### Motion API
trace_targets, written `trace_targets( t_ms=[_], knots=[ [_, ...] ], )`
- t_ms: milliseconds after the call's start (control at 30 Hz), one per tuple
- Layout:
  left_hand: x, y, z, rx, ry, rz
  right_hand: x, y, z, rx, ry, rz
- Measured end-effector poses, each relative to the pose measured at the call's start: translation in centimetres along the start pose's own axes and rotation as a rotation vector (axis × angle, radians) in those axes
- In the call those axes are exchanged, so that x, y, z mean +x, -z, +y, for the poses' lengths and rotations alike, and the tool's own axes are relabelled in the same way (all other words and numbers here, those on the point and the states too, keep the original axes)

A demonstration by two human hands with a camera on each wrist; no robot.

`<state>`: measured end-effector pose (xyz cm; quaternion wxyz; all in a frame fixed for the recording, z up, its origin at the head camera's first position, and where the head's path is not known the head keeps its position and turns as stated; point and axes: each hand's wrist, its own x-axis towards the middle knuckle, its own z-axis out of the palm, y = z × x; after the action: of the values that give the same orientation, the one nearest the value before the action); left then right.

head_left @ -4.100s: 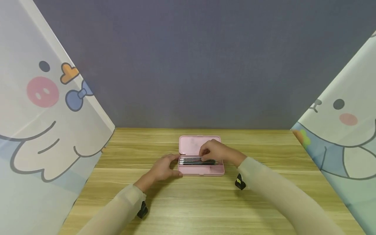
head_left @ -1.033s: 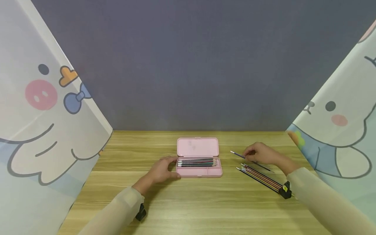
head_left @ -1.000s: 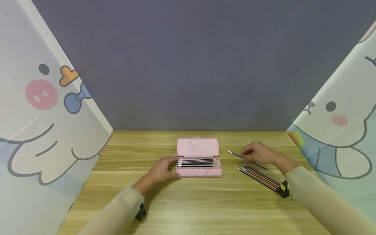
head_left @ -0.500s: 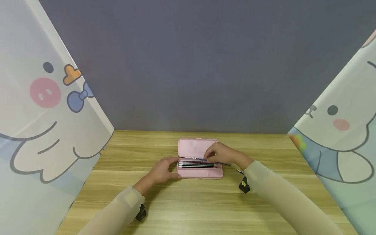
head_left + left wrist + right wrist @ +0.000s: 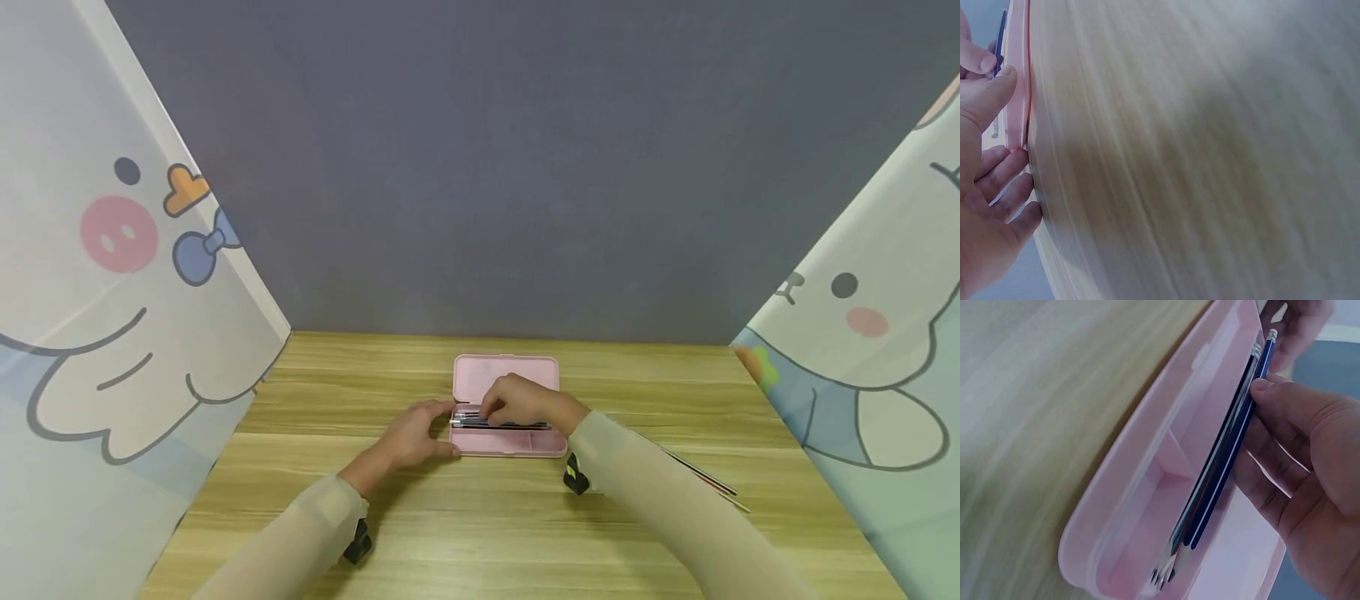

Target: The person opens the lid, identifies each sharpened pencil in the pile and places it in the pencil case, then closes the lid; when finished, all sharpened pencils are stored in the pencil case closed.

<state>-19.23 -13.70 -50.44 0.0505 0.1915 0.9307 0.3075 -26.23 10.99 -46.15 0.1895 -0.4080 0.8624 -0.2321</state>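
Observation:
A pink pencil case point(image 5: 491, 442) lies on the wooden table with its lid point(image 5: 469, 379) folded back. My left hand point(image 5: 408, 436) rests against the case's left end, fingers spread, thumb by the near corner. Above the long compartment, my right hand point(image 5: 519, 401) pinches a blue pencil point(image 5: 1233, 445) with a white stripe near its eraser end. In the right wrist view the pencil lies lengthwise alongside several darker pencils point(image 5: 1227, 423) in the case. Their sharpened ends point away from the left hand. Part of the compartment is hidden behind the right hand.
More pencils point(image 5: 701, 472) lie loose on the table point(image 5: 480, 533) to the right, partly covered by my right sleeve point(image 5: 660, 492). A grey panel point(image 5: 480, 167) stands behind the table. Printed cartoon panels flank it left point(image 5: 97, 350) and right point(image 5: 900, 358).
My right hand has carried the blue pencil leftward from beside the loose pencils into the case, over the other pencils. My left hand stays at the case's left end.

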Motion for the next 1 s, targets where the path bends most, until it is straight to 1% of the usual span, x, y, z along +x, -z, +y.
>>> trace_targets(
  t_ms=[167,400,533,667,767,867,1000],
  knots=[
    [0.1,-0.2,-0.3,0.008,-0.015,-0.003,0.5,-0.5,-0.2,-0.037,-0.017,0.000],
    [0.1,-0.3,-0.4,0.015,-0.012,0.001,0.4,-0.7,-0.3,-0.087,-0.057,0.032],
    [0.0,-0.2,-0.5,0.028,-0.015,-0.008,0.2,-0.8,-0.1,-0.084,-0.068,0.043],
    [0.0,-0.2,-0.6,0.039,-0.016,-0.013,-0.1,-0.7,0.3,-0.049,-0.056,0.053],
    [0.0,-0.2,-0.7,0.036,-0.021,-0.016,-0.9,-0.2,0.6,-0.010,-0.046,0.071],
    [0.0,-0.1,-0.7,0.021,-0.040,-0.023,-2.1,0.6,0.9,0.037,-0.028,0.098],
    [0.2,0.3,-0.7,-0.037,-0.068,-0.040,-4.3,1.9,1.9,0.088,0.001,0.144]
  ],
)
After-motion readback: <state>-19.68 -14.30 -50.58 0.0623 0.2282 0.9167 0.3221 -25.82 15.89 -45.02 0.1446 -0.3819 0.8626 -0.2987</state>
